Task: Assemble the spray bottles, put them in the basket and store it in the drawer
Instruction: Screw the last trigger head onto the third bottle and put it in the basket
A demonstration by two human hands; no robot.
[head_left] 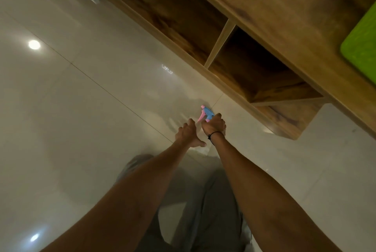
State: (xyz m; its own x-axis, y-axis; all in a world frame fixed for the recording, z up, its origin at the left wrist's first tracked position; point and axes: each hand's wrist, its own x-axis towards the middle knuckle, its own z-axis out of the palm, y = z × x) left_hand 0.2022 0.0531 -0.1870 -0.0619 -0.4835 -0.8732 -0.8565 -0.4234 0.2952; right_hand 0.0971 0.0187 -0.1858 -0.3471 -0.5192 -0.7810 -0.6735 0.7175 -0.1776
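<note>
Both arms stretch out over a glossy pale tile floor. My right hand (214, 126), with a black band at the wrist, grips a spray head (206, 113) that is blue with a pink trigger and nozzle; whatever lies under the head is hidden by the hand. My left hand (188, 133) sits just left of it with fingers spread and relaxed, holding nothing that I can see. No bottle body shows. A bright green object (361, 47), perhaps the basket, lies on the wooden top at the right edge.
A low wooden cabinet (264, 7) runs diagonally from top centre to the right, with two open cubbies (254, 68) facing the floor area. My grey trouser legs (205, 211) fill the bottom centre. Ceiling lights reflect in the tiles at left.
</note>
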